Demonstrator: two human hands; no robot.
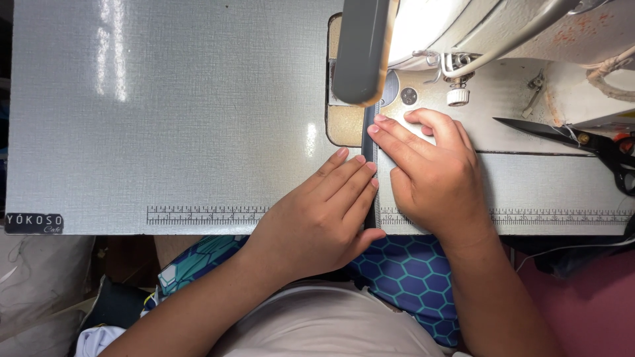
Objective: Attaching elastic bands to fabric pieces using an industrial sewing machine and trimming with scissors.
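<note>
- Head view: a narrow dark strip (371,165) lies on the grey counter (165,132), running from the counter's near edge up under the sewing machine (503,33).
- The left hand (324,211) lies flat just left of the strip, fingers straight and together, fingertips touching its edge; its grip is open, clasping nothing.
- The right hand (433,172) presses flat just right of the strip, fingertips at its edge close to the machine; its grip is open too.
- Black scissors (582,142) rest well right of the strip, beside the machine.
- A printed ruler (205,215) runs along the counter's near edge, left of the strip.
</note>
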